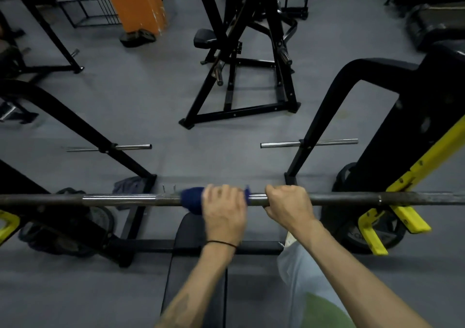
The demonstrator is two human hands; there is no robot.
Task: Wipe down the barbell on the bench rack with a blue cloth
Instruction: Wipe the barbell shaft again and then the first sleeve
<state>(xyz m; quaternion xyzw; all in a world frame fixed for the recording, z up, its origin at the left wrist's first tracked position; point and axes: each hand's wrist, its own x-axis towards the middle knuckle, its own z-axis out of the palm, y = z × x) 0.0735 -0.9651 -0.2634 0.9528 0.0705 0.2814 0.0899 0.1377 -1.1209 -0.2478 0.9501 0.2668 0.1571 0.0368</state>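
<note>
Across the lower middle of my view, running from nine o'clock to three o'clock, lies the long steel barbell (120, 199), shiny chrome at its centre and dull dark metal toward both ends. At about six o'clock from the frame's centre my left hand (224, 210) curls over the bar with the dark blue cloth (192, 200) wrapped round the shaft beneath it; cloth sticks out on both sides of the fist, more toward nine o'clock. I see a thin black band (221, 243) on that wrist. Just beside it, toward three o'clock, my right hand (289, 205) grips the bare bar, fingers folded over the top, holding nothing else. At four o'clock the bar rests in the yellow metal hooks (372, 227) of the black bench rack (392, 116). Under my forearms sits the black padded bench (193, 272). Near twelve o'clock, well apart, stands another black steel frame machine (241, 76) on the grey floor (151, 96), with an orange pillar (136, 3) toward eleven o'clock.
</note>
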